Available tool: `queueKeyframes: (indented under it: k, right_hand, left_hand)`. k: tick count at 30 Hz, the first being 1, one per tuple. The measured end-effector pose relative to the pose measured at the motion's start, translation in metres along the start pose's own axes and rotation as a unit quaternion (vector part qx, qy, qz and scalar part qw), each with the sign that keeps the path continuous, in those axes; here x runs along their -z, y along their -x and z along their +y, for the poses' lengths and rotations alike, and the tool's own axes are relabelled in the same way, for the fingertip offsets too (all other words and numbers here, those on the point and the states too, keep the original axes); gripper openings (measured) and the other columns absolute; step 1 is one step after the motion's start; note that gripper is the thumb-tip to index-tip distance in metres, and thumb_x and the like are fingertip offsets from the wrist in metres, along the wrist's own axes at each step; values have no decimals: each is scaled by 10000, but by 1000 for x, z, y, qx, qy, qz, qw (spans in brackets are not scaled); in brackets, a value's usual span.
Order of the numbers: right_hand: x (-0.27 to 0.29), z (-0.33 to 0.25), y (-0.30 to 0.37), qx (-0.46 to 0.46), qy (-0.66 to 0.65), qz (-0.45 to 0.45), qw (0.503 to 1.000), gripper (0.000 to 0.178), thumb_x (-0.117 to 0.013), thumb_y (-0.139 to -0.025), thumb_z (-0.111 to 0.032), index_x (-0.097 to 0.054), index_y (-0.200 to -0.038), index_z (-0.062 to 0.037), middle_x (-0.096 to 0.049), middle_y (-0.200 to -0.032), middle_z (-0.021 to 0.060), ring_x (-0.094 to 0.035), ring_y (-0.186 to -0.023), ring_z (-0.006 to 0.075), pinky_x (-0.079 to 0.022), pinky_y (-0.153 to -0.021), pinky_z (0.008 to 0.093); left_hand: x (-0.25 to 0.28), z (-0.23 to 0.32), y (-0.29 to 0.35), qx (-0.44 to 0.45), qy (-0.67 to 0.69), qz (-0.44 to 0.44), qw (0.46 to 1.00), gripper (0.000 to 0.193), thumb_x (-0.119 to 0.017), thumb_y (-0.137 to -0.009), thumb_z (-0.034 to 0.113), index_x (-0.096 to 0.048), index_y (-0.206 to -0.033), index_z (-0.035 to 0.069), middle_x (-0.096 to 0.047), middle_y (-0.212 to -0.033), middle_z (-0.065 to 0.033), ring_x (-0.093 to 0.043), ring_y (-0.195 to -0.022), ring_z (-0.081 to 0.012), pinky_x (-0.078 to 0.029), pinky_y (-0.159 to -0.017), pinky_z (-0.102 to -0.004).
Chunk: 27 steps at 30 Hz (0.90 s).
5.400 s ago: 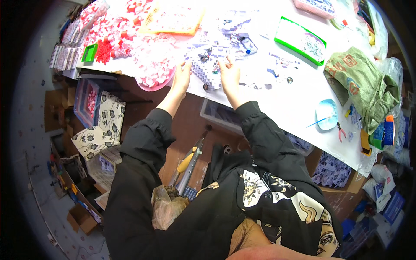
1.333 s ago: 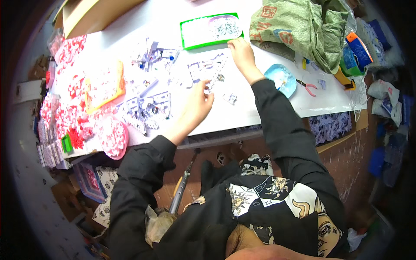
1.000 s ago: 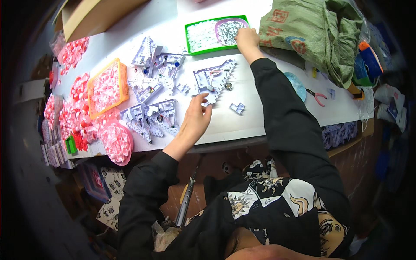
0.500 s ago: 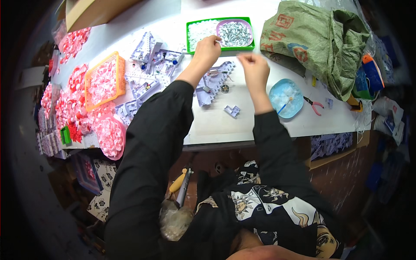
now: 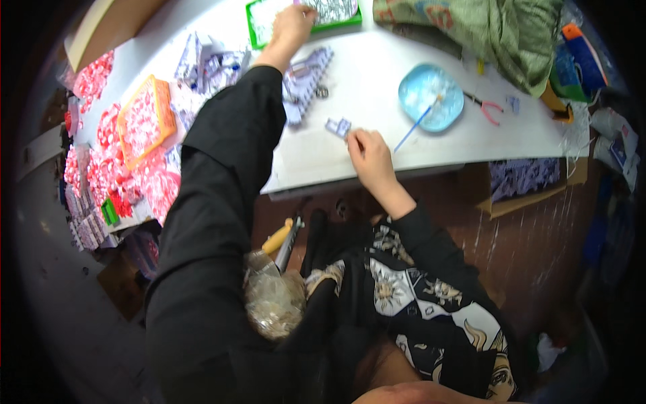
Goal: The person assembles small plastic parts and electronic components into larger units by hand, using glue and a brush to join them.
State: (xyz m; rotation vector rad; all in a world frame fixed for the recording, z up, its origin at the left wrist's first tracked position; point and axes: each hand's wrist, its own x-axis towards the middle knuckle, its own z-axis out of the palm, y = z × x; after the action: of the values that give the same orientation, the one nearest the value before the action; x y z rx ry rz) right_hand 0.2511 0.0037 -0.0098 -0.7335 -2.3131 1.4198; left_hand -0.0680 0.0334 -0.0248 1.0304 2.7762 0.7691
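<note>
A white table, with small plastic parts and a few containers on it.
On a clock centred in this view, the green tray lies at twelve, cut by the upper edge; nearer, around the same hour, are a toothed pale-purple part, a small round piece and a small pale-purple piece. Between one and two are the blue dish and the green sack; at two, pliers; at ten, an orange basket.
</note>
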Motion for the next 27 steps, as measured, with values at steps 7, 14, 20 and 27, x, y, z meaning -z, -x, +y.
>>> queueKeyframes:
  k: [7, 14, 20, 27]
  right_hand:
    - [-5, 18, 1, -22, 6, 45, 999, 104, -679, -789, -126, -720, -845, -48, -673, -808, 106, -608, -803, 284, -485, -723, 370]
    - [-17, -6, -2, 14, 44, 11, 999, 141, -700, -794, -149, -722, -894, -51, -688, -802, 132, -666, -702, 240, -499, -634, 313]
    - [-14, -11, 11, -13, 40, 31, 999, 134, -689, -794, -152, -708, -856, -35, -670, -764, 134, -639, -754, 300, -498, -705, 371]
    - [-22, -6, 8, -106, -38, 90, 990, 125, -674, -818, -119, -705, -867, -8, -697, -798, 124, -672, -726, 215, -509, -675, 312]
  left_hand:
    - [45, 42, 108, -10, 191, -88, 978, 238, -670, -828, 255, -701, -976, 70, -710, -874, -113, -682, -859, -183, -518, -778, -294]
    - [44, 11, 246, 53, 324, -217, 919, 196, -644, -891, 150, -678, -1035, 21, -699, -911, -69, -636, -823, -108, -501, -768, -245]
    - [59, 37, 250, 118, 299, -261, 910, 211, -627, -904, 164, -672, -1049, 18, -693, -938, -84, -642, -834, -116, -499, -793, -248]
    - [27, 13, 262, 216, 432, -221, 847, 215, -659, -875, 157, -646, -1033, 11, -681, -891, -85, -653, -810, -140, -521, -797, -268]
